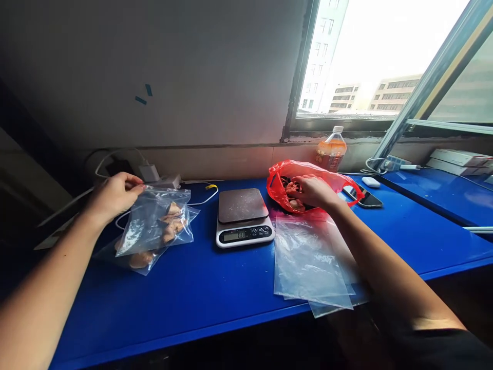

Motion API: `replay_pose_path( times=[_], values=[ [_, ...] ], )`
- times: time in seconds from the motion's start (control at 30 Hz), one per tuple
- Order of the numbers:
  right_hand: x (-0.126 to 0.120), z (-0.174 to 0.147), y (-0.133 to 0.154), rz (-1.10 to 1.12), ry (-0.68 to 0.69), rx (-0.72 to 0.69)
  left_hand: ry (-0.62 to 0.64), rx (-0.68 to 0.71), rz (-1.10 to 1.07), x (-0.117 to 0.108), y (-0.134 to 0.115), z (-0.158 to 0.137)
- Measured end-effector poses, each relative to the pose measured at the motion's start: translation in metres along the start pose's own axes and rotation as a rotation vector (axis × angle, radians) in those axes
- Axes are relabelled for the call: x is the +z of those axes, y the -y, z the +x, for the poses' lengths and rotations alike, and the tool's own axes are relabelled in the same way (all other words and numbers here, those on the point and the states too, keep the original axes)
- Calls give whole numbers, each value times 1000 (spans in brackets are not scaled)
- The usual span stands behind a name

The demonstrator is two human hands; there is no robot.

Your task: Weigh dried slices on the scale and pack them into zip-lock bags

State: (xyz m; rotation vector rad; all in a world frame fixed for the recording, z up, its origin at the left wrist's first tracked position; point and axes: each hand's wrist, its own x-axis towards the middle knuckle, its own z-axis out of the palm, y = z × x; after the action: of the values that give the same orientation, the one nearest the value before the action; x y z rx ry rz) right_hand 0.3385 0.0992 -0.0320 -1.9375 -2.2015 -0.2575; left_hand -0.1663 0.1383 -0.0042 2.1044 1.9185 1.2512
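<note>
Left hand: at the left of the frame, the left hand (117, 192) has its thumb and fingers pinched together on the top edge of the upper clear bag (136, 218).
Upper clear bag: left of centre, tilted, with light-brown pieces (173, 226) showing through its right side.
Lower clear bag: partly hidden under the upper one, the lower clear bag (148, 266) has more brown pieces inside.
Behind the bags: a white plug (149, 172) and a white cable (202, 201) with a yellow tag (211, 187), near the wall (185, 97).
Scale: mid-frame on the blue table (200, 288), the scale (243, 204) has a bare brown plate and a lit display, its digits too small to read surely.
Flat clear bags: right of the scale, the flat clear bags (308, 262) overlap one another towards the table's front edge.
Red bag: just above them, the red bag (274, 187) gapes open around dark and brown pieces (296, 204).
Right hand: right of centre, the right hand (314, 191) reaches into the red bag, fingers curled among the pieces; whether they grip one, I cannot tell.
Far right: a bottle (332, 152) behind the red bag, a phone (370, 199) beside it, and white boxes (456, 159) at the frame's right edge.
</note>
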Motion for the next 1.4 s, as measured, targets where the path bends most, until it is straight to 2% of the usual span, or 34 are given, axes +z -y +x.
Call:
replay_pose_path(
  times=[0.1, 0.23, 0.3, 0.4, 0.53, 0.6, 0.67, 0.77, 0.83, 0.9, 1.1, 1.3, 1.4],
  values=[
    [0, 3, 11, -85, 65, -41, -18, -60, 94, -1, -3, -11],
    [1, 7, 10, -74, 67, -31, 30, -17, 203, -1, -24, -19],
    [-1, 5, 3, 10, -30, -55, 102, 28, 257, -1, -38, -23],
    [-11, -4, -1, 197, -264, -123, 249, 65, 333, 2, -55, -31],
    [-32, -23, 26, 484, -459, -236, 457, 52, 391, 6, -70, -46],
    [-36, -32, 51, 652, -424, -321, 525, 41, 411, 9, -74, -52],
    [-34, -39, 75, 871, -254, -369, 570, 36, 426, 11, -75, -55],
    [-22, -42, 100, 1195, 37, -339, 639, 28, 443, 13, -72, -54],
    [-14, -41, 107, 1307, 124, -276, 685, 23, 463, 15, -70, -51],
    [-8, -38, 109, 1340, 128, -217, 722, 30, 486, 17, -69, -50],
    [1, -28, 104, 1346, 0, -152, 779, 91, 521, 19, -75, -53],
    [-3, -31, 105, 1415, 14, -197, 805, 98, 520, 17, -79, -55],
    [-4, -31, 104, 1486, -9, -165, 789, 115, 514, 16, -80, -57]
  ],
)
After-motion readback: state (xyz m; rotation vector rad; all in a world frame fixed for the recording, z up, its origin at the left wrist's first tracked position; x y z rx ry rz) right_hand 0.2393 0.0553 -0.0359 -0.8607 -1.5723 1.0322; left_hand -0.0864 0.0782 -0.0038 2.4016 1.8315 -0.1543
